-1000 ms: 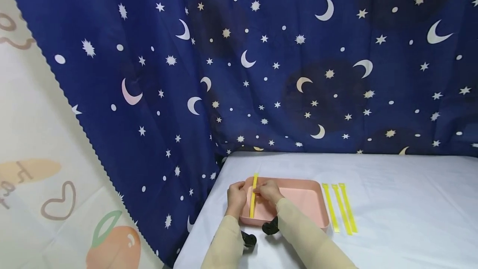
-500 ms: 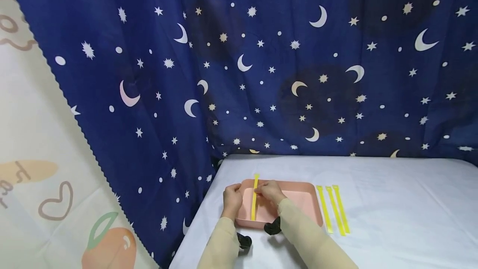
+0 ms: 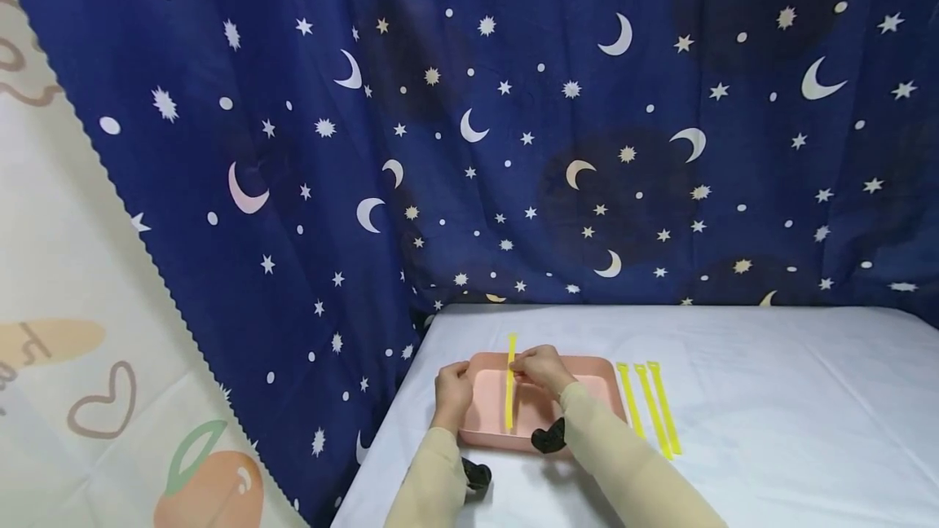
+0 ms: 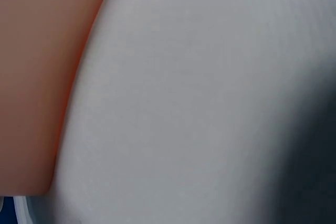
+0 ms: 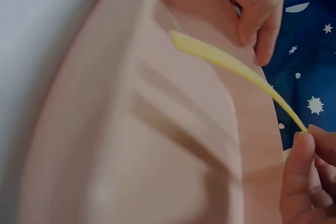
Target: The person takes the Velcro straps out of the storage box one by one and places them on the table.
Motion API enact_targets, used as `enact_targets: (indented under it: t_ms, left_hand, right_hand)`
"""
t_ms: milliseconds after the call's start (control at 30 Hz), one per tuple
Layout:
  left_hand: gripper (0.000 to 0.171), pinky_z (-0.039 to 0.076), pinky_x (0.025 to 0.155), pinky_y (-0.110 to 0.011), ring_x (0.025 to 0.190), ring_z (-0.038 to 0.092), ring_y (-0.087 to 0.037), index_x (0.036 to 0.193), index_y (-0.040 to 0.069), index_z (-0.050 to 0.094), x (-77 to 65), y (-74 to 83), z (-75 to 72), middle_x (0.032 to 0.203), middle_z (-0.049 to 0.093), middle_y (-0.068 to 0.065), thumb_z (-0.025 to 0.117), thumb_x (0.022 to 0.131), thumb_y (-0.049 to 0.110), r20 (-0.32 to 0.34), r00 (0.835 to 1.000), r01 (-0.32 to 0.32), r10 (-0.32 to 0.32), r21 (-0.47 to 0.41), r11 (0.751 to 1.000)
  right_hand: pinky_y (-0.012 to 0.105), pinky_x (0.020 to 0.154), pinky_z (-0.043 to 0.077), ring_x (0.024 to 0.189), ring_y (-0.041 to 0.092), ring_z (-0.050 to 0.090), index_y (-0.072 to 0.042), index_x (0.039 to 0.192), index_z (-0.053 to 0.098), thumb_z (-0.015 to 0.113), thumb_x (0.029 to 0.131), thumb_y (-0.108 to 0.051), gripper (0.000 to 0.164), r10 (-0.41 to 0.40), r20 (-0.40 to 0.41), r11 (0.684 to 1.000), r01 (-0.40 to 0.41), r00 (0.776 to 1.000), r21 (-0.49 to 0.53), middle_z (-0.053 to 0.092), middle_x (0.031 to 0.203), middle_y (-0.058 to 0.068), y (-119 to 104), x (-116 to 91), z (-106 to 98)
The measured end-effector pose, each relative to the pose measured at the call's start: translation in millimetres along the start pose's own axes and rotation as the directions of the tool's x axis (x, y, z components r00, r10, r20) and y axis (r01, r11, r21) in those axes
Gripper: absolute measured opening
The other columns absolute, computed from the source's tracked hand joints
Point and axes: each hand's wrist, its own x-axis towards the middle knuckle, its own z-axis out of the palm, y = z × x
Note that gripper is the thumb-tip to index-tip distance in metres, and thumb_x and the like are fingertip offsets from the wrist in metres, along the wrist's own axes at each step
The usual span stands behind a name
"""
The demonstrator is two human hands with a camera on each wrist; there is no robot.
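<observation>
My right hand (image 3: 543, 368) pinches a yellow cable strap (image 3: 509, 398) between thumb and fingertips, above the left half of a pink tray (image 3: 539, 440). In the right wrist view the strap (image 5: 226, 61) bows slightly from the fingertips, its loose end over the tray and shadows below it. My left hand (image 3: 452, 393) grips the tray's left rim, and its fingers (image 5: 257, 30) show over that edge in the right wrist view. The left wrist view has only the tray's outer wall (image 4: 37, 77) and white cloth; that hand is out of its sight.
Three more yellow straps (image 3: 655, 410) lie side by side on the white cloth, right of the tray. A dark blue curtain (image 3: 513, 186) with moons and stars hangs behind and to the left. A black device (image 3: 550, 436) sits at each wrist.
My right hand has moved a little to the right and up from the tray's left side, carrying the strap. My left hand stays at the tray's rim. The head view has shifted slightly.
</observation>
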Motion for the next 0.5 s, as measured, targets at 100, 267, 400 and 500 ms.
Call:
enact_targets:
  t_ms: [100, 267, 400, 500]
  left_hand:
    - [0.034, 0.052, 0.104, -0.049, 0.121, 0.062, -0.04, 0.118, -0.009, 0.069, -0.7, 1.0, 0.4, 0.119, 0.07, -0.025, 0.049, 0.09, -0.008, 0.005, 1.0, 0.013, -0.013, 0.001, 1.0]
    - [0.035, 0.051, 0.105, -0.049, 0.122, 0.061, -0.039, 0.119, -0.008, 0.069, -1.2, 1.4, 0.5, 0.121, 0.069, -0.024, 0.048, 0.091, -0.008, 0.007, 0.999, 0.04, -0.04, -0.03, 0.999]
    - [0.035, 0.051, 0.104, -0.049, 0.122, 0.062, -0.04, 0.118, -0.008, 0.069, -2.1, 1.5, -0.3, 0.12, 0.069, -0.025, 0.048, 0.09, -0.008, 0.006, 0.999, 0.033, -0.033, -0.014, 0.999]
    - [0.035, 0.052, 0.103, -0.049, 0.121, 0.062, -0.04, 0.117, -0.009, 0.069, -1.6, 3.3, 0.3, 0.119, 0.069, -0.025, 0.048, 0.09, -0.008, 0.003, 1.0, 0.023, -0.023, -0.007, 1.0]
  right_hand:
    - [0.025, 0.066, 0.06, 0.063, 0.009, 0.061, 0.016, 0.104, 0.064, 0.066, 0.089, 0.006, 0.019, 0.0, 0.013, 1.0, 0.0, 1.0, 0.003, 0.066, 0.078, 0.008, -2, 1, -6]
    - [0.031, 0.071, 0.062, 0.065, 0.011, 0.061, 0.016, 0.106, 0.063, 0.065, 0.09, 0.005, 0.019, -0.009, 0.016, 1.0, 0.009, 1.0, -0.018, 0.067, 0.081, 0.01, -5, 1, -14]
    - [0.024, 0.064, 0.059, 0.062, 0.009, 0.06, 0.015, 0.105, 0.063, 0.065, 0.09, 0.005, 0.018, 0.013, -0.006, 1.0, -0.013, 1.0, -0.02, 0.066, 0.079, 0.009, -7, 0, -19]
    - [0.019, 0.061, 0.057, 0.062, 0.008, 0.06, 0.015, 0.106, 0.063, 0.066, 0.09, 0.005, 0.019, 0.016, -0.008, 1.0, -0.016, 1.0, -0.025, 0.066, 0.08, 0.008, -9, 0, -25]
